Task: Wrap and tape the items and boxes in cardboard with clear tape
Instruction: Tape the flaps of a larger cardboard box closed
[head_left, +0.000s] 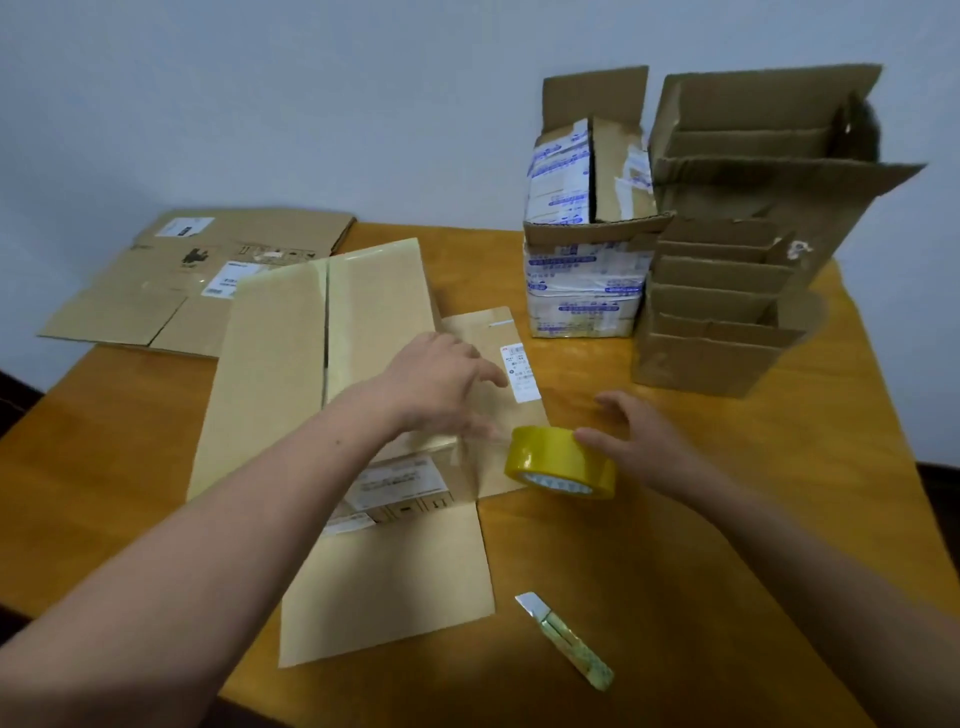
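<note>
Wooden desk (727, 519), smooth orange-brown top. Centre: flattened cardboard sheet (379, 582), pale tan, matte, w/ glossy clear-tape strips along its seam. On it lies a brown parcel (400, 488) w/ white printed labels.

L hand (441, 387) hovers palm-down over the parcel, fingers spread; thumb end is blurred near the roll, can't tell if it touches tape. R hand (641, 444) has fairly straight fingers resting on the tape roll (558, 460), thumb lifted apart. Roll is yellowish-clear, shiny, round, tilted at the sheet's right edge.

Front: box cutter (566, 642), slim greenish handle, silver blade out, flat on desk.

Back right: taped box stack (582, 291), wrapped in white tape w/ blue print; the top box is open w/ similar wrapped parcels standing inside. Beside it, corrugated divider boxes (717, 317), open, w/ card partitions forming slots.

Back left: flat printed carton (156, 291), labels on top.
</note>
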